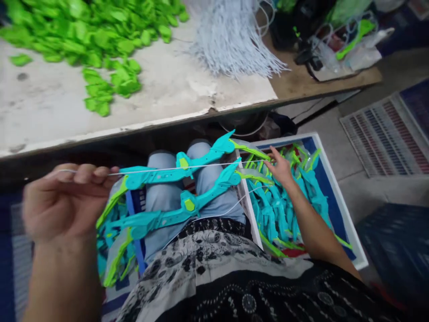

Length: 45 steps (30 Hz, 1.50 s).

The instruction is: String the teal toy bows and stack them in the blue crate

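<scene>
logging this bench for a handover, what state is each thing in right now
left hand, closed on the white string
right hand, open, fingers on the boxed bows
white string, taut across the upper teal bow
teal bows, two lying across the lap
box, open, full
green pieces, loose heap on table
string bundle, loose on table

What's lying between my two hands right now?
Head view: two teal bows, with a white string running from the left hand toward the right hand.
</scene>
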Available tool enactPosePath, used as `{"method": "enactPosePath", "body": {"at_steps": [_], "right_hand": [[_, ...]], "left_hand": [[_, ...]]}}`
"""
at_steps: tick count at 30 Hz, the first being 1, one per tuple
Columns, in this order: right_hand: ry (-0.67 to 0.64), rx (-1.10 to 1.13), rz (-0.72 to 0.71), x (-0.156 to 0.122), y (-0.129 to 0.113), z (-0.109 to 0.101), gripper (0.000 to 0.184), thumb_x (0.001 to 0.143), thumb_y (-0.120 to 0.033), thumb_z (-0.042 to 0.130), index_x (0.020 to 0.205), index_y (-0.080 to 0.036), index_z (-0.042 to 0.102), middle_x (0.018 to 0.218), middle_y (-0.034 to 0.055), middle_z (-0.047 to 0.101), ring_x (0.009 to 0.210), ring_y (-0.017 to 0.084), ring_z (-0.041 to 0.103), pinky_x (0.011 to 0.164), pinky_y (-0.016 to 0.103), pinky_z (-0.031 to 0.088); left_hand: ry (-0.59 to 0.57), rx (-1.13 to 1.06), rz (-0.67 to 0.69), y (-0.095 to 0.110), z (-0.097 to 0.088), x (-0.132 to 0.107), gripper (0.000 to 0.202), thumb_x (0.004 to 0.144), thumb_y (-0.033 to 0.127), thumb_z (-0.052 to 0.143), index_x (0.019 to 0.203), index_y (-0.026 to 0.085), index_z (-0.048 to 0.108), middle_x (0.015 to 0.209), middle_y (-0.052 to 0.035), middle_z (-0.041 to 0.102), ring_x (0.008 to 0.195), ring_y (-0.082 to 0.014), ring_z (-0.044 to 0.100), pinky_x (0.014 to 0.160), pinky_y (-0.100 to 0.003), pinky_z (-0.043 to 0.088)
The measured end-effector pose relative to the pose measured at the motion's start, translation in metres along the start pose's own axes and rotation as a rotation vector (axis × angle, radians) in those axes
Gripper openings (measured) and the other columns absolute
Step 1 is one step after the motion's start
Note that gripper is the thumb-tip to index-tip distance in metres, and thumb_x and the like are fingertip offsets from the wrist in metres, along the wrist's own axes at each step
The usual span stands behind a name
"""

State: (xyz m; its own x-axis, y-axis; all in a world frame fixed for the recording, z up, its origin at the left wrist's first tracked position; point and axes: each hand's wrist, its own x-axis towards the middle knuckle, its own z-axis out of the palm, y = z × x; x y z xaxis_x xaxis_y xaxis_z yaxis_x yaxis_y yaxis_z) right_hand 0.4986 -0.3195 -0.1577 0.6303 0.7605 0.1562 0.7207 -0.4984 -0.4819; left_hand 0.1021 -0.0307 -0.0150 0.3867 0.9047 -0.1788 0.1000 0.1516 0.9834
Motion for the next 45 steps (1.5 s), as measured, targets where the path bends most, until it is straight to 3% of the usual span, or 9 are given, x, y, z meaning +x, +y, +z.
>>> {"method": "enactPosePath", "body": {"at_steps": [4, 7, 10, 15, 18, 24, 30, 38, 45], "right_hand": [[0.114, -0.046, -0.378, 0.000, -0.083, 0.004, 0.033, 0.088, -0.026, 0.049, 0.119, -0.020, 0.061, 0.106, 0.0124, 0.065, 0.106, 0.026, 0.055, 0.097, 0.046, 0.041], [-0.315, 0.037, -0.828, -0.023, -0.162, 0.033, 0.038, 0.090, -0.030, 0.051, 0.127, -0.023, 0.055, 0.111, 0.0104, 0.064, 0.109, 0.025, 0.054, 0.097, 0.044, 0.040], [-0.622, -0.090, -0.871, -0.053, -0.205, 0.065, 0.063, 0.087, -0.042, 0.055, 0.140, -0.013, 0.040, 0.107, 0.0162, 0.063, 0.101, 0.029, 0.054, 0.089, 0.047, 0.043], [-0.813, -0.140, -0.809, -0.073, -0.197, 0.060, 0.071, 0.086, -0.032, 0.058, 0.146, -0.007, 0.027, 0.102, 0.0144, 0.061, 0.092, 0.026, 0.053, 0.082, 0.043, 0.045], [-0.833, 0.027, -0.839, -0.049, -0.207, 0.036, 0.051, 0.085, -0.038, 0.061, 0.130, -0.017, 0.052, 0.102, 0.0105, 0.063, 0.093, 0.023, 0.055, 0.083, 0.039, 0.045], [-0.370, 0.170, -0.740, 0.024, -0.285, 0.072, 0.028, 0.092, -0.031, 0.048, 0.109, -0.016, 0.064, 0.101, 0.0117, 0.063, 0.097, 0.023, 0.055, 0.087, 0.036, 0.043], [-0.665, -0.232, -0.928, 0.039, -0.314, 0.138, 0.064, 0.085, -0.029, 0.060, 0.143, -0.015, 0.038, 0.109, 0.0169, 0.058, 0.094, 0.028, 0.056, 0.083, 0.040, 0.045], [-1.070, 0.273, -0.692, 0.091, -0.298, 0.119, 0.048, 0.084, -0.034, 0.056, 0.132, -0.028, 0.053, 0.093, -0.0030, 0.071, 0.074, 0.014, 0.062, 0.073, 0.027, 0.051], [-1.138, 0.360, -0.543, 0.093, -0.286, 0.126, 0.052, 0.081, -0.037, 0.060, 0.131, -0.027, 0.055, 0.123, -0.0003, 0.064, 0.095, 0.022, 0.066, 0.081, 0.031, 0.054]], "left_hand": [[0.052, -0.359, -0.167, -0.020, 0.005, -0.007, 0.011, 0.072, 0.034, 0.067, 0.062, 0.031, 0.065, 0.068, 0.0076, 0.067, 0.087, -0.0171, 0.064, 0.098, -0.041, 0.050], [0.027, -0.449, -0.083, -0.019, 0.023, 0.003, 0.004, 0.076, 0.025, 0.066, 0.073, 0.027, 0.067, 0.075, 0.0052, 0.068, 0.089, -0.0146, 0.065, 0.098, -0.039, 0.050], [0.014, -0.454, -0.006, -0.009, 0.032, 0.009, 0.012, 0.074, 0.018, 0.067, 0.083, 0.026, 0.067, 0.073, 0.0046, 0.068, 0.086, -0.0139, 0.067, 0.093, -0.037, 0.052], [0.002, -0.456, -0.094, -0.012, 0.028, -0.004, 0.019, 0.069, 0.027, 0.074, 0.083, 0.020, 0.064, 0.069, 0.0011, 0.068, 0.080, -0.0188, 0.069, 0.081, -0.038, 0.055], [-0.005, -0.526, -0.196, -0.029, 0.026, -0.016, 0.026, 0.065, 0.031, 0.078, 0.081, 0.018, 0.061, 0.068, 0.0007, 0.068, 0.070, -0.0168, 0.068, 0.077, -0.036, 0.055], [0.011, -0.653, -0.239, -0.061, 0.031, -0.047, 0.028, 0.066, 0.034, 0.077, 0.080, 0.017, 0.059, 0.065, 0.0018, 0.065, 0.064, -0.0118, 0.064, 0.071, -0.027, 0.052], [0.088, -0.628, -0.227, -0.066, 0.022, -0.078, 0.021, 0.070, 0.034, 0.075, 0.076, 0.018, 0.063, 0.060, 0.0025, 0.059, 0.057, -0.0093, 0.057, 0.065, -0.025, 0.050], [0.566, -0.371, 0.057, -0.056, -0.043, -0.055, 0.016, 0.071, 0.032, 0.070, 0.074, 0.018, 0.065, 0.056, 0.0037, 0.054, 0.045, -0.0060, 0.043, 0.045, -0.020, 0.035], [0.607, -0.194, 0.106, -0.040, -0.085, -0.023, 0.015, 0.069, 0.030, 0.070, 0.071, 0.016, 0.066, 0.052, 0.0030, 0.055, 0.038, -0.0042, 0.039, 0.037, -0.018, 0.025]]}}
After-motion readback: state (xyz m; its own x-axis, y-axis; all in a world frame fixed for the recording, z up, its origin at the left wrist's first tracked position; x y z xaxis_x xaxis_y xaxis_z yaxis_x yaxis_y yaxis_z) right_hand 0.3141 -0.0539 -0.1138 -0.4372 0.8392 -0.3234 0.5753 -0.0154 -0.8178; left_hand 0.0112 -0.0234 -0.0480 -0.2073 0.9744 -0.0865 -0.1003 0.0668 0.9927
